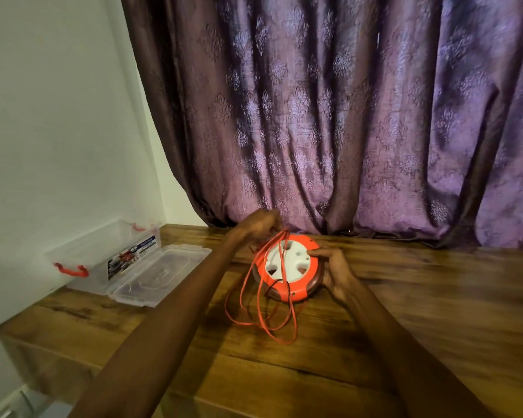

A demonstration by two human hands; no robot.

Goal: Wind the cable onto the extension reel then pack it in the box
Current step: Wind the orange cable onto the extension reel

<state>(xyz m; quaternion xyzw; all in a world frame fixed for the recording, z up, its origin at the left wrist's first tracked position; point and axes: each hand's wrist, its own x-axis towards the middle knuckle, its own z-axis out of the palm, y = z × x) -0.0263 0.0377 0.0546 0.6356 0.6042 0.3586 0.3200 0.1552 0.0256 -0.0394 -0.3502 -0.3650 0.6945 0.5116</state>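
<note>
An orange and white extension reel [287, 265] is tilted up on the wooden table [405, 312]. My right hand [334, 268] grips its right rim. Above the reel's far left edge, my left hand [258, 224] pinches the orange cable [261, 309]. Loose loops of the cable hang over the reel's white face and lie on the table in front of it. A clear plastic box [103, 254] with red latches stands open at the table's far left, its lid [160, 273] folded flat towards me.
A purple patterned curtain [344, 116] hangs right behind the table's back edge. A white wall [58, 131] stands at the left. The table's left edge drops away near the box.
</note>
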